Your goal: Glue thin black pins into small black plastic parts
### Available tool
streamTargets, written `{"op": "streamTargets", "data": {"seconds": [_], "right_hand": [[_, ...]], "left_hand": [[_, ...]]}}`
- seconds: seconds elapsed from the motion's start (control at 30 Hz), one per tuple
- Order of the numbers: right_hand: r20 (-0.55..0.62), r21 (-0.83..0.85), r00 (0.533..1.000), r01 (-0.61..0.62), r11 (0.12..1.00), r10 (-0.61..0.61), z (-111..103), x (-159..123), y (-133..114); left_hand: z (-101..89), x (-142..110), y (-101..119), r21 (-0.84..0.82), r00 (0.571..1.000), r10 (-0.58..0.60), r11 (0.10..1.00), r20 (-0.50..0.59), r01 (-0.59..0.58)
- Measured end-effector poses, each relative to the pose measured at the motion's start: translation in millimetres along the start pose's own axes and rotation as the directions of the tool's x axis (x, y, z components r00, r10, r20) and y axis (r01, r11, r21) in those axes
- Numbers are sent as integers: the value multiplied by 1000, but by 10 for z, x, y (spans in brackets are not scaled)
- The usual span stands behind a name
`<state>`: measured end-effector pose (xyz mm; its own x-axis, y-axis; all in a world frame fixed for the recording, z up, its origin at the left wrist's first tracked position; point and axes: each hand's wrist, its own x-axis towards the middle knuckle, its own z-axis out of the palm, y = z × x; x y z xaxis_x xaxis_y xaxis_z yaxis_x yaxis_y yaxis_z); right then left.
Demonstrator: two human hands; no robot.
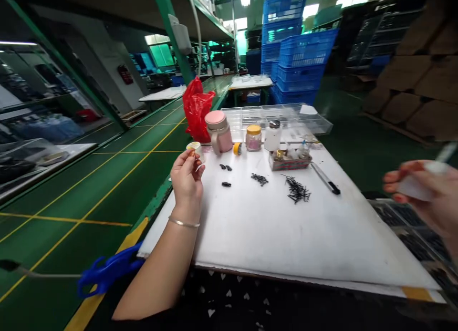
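My left hand [188, 172] is raised over the left side of the white table, thumb and fingers pinched together; whatever is in the pinch is too small to make out. Just behind it stands a small round white container [196, 152]. Far to the right, past the table's edge, my right hand [427, 190] is closed around a small white squeeze bottle [415, 189] with a narrow tip, blurred by motion. Between the hands lie a few small black parts [226, 184], a pile of tiny black pieces [259, 179] and a heap of thin black pins [297, 190].
Along the back stand a red plastic bag [198, 111], pink mug [222, 138], yellow tape roll [237, 149], yellow-lidded jar [254, 139], white bottle [272, 138] and small box [290, 164]. A utility knife [325, 178] lies right. A blue air gun [107, 274] hangs at left.
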<state>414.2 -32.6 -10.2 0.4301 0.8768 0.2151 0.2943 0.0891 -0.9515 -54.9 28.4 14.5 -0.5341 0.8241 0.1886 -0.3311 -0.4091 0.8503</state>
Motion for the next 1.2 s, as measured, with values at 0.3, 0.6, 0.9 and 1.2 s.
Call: {"op": "streamTargets", "data": {"seconds": [0.3, 0.6, 0.9, 1.2], "right_hand": [[609, 206, 787, -32, 978, -103, 2069, -399, -1025], [450, 177, 893, -99, 979, 9, 1941, -166, -615], [466, 147, 881, -164, 975, 78, 1920, -174, -409], [519, 138, 854, -132, 982, 42, 2033, -350, -491]], "left_hand": [[-85, 111, -86, 770, 668, -390, 237, 634, -593], [39, 144, -221, 737, 555, -526, 236, 645, -633], [275, -206, -137, 583, 447, -584, 797, 677, 157], [125, -174, -351, 235, 497, -626, 732, 601, 639]]}}
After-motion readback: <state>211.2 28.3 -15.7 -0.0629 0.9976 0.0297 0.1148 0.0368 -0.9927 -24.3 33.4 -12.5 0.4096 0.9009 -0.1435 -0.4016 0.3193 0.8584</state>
